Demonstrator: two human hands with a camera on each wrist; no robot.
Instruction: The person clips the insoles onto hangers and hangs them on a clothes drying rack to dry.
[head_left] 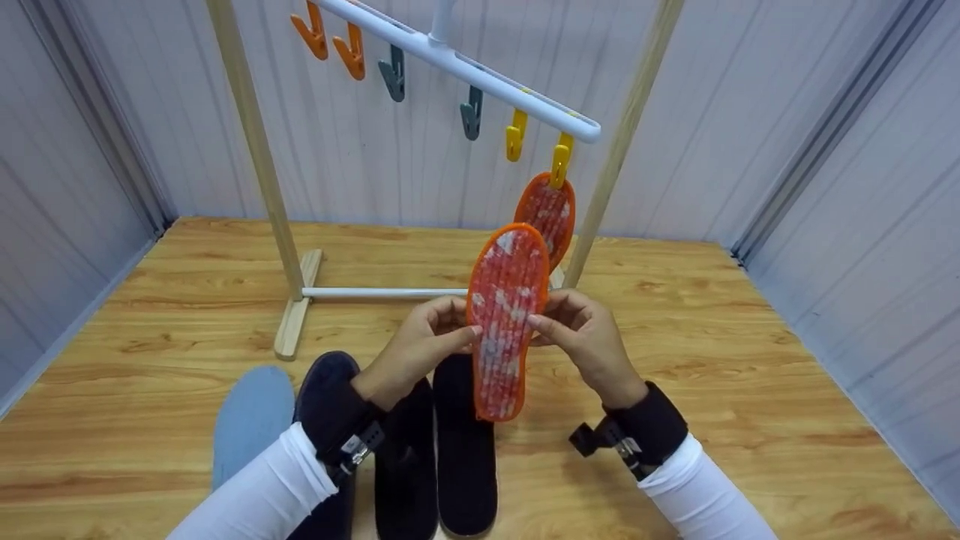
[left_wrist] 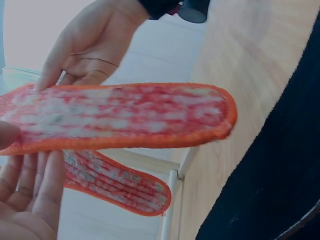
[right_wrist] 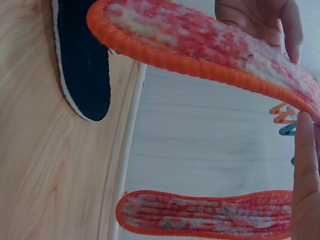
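Both hands hold one orange-edged, red-and-white patterned insole (head_left: 504, 319) upright above the wooden table. My left hand (head_left: 424, 341) pinches its left edge and my right hand (head_left: 581, 330) pinches its right edge. The same insole (left_wrist: 125, 117) fills the left wrist view, and in the right wrist view the insole (right_wrist: 200, 47) crosses the top. A matching second insole (head_left: 547, 214) hangs from a yellow clip (head_left: 559, 161) on the white rack bar (head_left: 465, 69); the hanging insole (right_wrist: 210, 212) is also seen low in the right wrist view.
Dark insoles (head_left: 465, 442) and a light blue one (head_left: 251, 420) lie on the table (head_left: 750, 390) under my arms. The wooden rack's posts (head_left: 259, 150) stand behind, with orange, grey and yellow clips (head_left: 471, 112) along the bar. Grey walls enclose the table.
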